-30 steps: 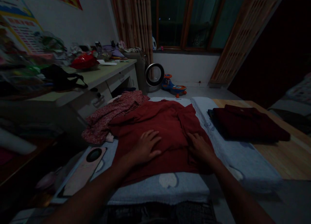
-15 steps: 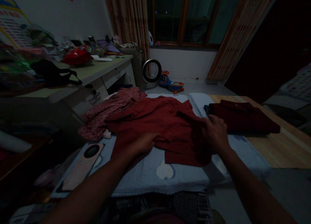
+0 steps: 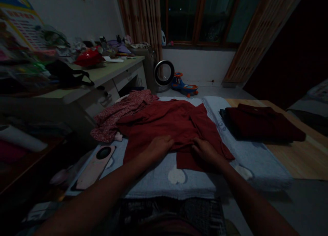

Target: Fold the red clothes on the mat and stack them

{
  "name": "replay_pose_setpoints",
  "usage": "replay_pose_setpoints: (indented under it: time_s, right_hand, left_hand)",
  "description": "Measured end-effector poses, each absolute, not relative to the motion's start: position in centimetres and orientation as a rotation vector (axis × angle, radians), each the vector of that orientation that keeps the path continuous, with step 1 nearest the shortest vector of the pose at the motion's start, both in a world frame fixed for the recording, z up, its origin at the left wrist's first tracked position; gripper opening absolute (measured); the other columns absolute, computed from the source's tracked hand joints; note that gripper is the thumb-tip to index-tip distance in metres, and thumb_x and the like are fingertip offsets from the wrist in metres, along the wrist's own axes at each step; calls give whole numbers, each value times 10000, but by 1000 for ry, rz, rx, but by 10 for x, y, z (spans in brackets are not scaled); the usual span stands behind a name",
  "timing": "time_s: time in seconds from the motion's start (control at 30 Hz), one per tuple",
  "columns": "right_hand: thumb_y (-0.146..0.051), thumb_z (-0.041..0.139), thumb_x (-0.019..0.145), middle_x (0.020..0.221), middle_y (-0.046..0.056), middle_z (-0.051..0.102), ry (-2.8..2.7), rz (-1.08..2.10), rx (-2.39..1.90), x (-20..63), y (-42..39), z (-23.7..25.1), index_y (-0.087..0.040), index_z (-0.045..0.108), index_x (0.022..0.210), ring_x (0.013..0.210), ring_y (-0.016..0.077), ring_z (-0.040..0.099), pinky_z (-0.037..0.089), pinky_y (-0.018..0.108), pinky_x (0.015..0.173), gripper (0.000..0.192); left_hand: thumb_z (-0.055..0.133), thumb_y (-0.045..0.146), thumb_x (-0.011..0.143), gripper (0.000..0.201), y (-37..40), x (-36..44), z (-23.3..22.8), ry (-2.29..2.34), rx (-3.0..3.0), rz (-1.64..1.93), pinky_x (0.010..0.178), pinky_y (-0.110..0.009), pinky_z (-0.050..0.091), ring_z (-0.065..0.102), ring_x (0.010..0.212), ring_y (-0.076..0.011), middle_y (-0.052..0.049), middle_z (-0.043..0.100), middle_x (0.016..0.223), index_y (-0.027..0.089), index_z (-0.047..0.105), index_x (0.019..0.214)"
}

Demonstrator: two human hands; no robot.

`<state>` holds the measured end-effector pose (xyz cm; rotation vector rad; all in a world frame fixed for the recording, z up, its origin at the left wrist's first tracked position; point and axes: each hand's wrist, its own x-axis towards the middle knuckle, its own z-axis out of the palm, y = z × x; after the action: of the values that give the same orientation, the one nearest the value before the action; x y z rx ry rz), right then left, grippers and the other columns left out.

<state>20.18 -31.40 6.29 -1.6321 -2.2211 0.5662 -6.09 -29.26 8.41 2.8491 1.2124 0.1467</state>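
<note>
A rust-red shirt (image 3: 164,121) lies spread and creased on a pale blue cloth (image 3: 153,181) with white heart shapes. At its near edge my left hand (image 3: 162,145) is closed on the fabric, the fingers pointing right. My right hand (image 3: 205,150) pinches the same edge a little further right, knuckles up. Below the right hand a flap of the shirt extends toward me, and the right part of the shirt lies flat on the cloth. The fingertips of both hands are partly hidden in the dim light.
A patterned reddish garment (image 3: 123,113) lies beyond the shirt on the left. A pink phone (image 3: 93,171) rests at the cloth's left edge. On the right, folded dark red clothes (image 3: 263,123) sit partly on a wooden board (image 3: 312,157). A cluttered desk (image 3: 102,77) stands left.
My right hand has let the lifted right edge of the shirt down and moved left to the near edge. The left hand stays on the shirt. The view has shifted slightly.
</note>
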Motion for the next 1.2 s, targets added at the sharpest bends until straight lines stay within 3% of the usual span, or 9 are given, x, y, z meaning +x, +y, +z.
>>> replay_pose_setpoints:
  time_s: [0.07,0.23,0.37,0.57,0.73,0.87,0.93,1.03,1.2]
  right_hand:
    - [-247,457,908,957,56,662,-2087,583,-1590,205,-303,66,-203,532,1066,852,186,626,426,270,750,181]
    - [-273,486,863,937,64,645,-1791,395,-1578,204,-284,75,-205,512,997,845,202,609,443,295,748,153]
    - [-236,436,862,890,59,630,-1721,258,-1529,196,-284,85,-212,536,933,809,202,583,445,316,762,125]
    - [-170,340,915,1090,103,595,-1741,36,-1458,196,-289,85,-212,590,1014,1045,228,533,416,373,931,273]
    - [-150,401,910,1260,132,553,-2213,-53,-1653,194,-293,73,-194,653,1050,1156,288,458,385,450,951,292]
    - [-177,478,899,1408,137,438,-2299,-139,-1678,175,-318,77,-200,644,1116,1265,339,339,324,506,998,274]
    - [-189,475,910,1311,138,501,-2361,-52,-1610,165,-337,80,-198,643,1087,1164,299,425,359,448,956,243]
    - [-222,546,878,1105,93,569,-2558,204,-1468,156,-362,77,-208,634,1056,994,234,503,398,364,872,199]
    - [-166,570,848,1098,93,587,-2596,262,-1445,152,-372,61,-184,608,1152,1001,222,525,404,346,887,307]
  left_hand:
    - [494,255,916,233,-311,-58,79,1166,2855,97,802,-330,457,588,892,-211,-59,622,1030,222,595,1123]
    - [628,312,825,603,-326,-61,67,1291,2816,177,981,-419,394,501,1151,-296,-135,528,1295,205,417,1380]
    - [446,102,877,584,-304,-70,70,1431,2707,170,925,-399,429,572,1081,-257,-127,593,1236,242,357,1436]
    - [489,155,856,388,-245,-93,105,1060,2361,292,914,-284,452,598,1069,-197,-49,634,1220,198,560,1235]
    - [578,215,856,419,-218,-95,110,1448,2548,381,974,-374,408,536,1135,-249,-109,577,1258,168,511,1267]
    - [461,158,921,277,-234,-79,105,1440,2929,283,952,-415,392,519,1111,-270,-134,575,1192,188,564,1177]
    - [424,155,936,243,-250,-72,103,1215,2989,137,882,-371,424,557,1010,-242,-109,602,1074,194,598,1101]
    - [448,138,912,266,-270,-70,96,1018,2963,-6,838,-345,433,572,980,-227,-88,603,1083,213,605,1113]
    - [442,112,895,383,-274,-81,76,1142,2905,55,934,-388,377,525,1104,-245,-93,597,1169,243,556,1237]
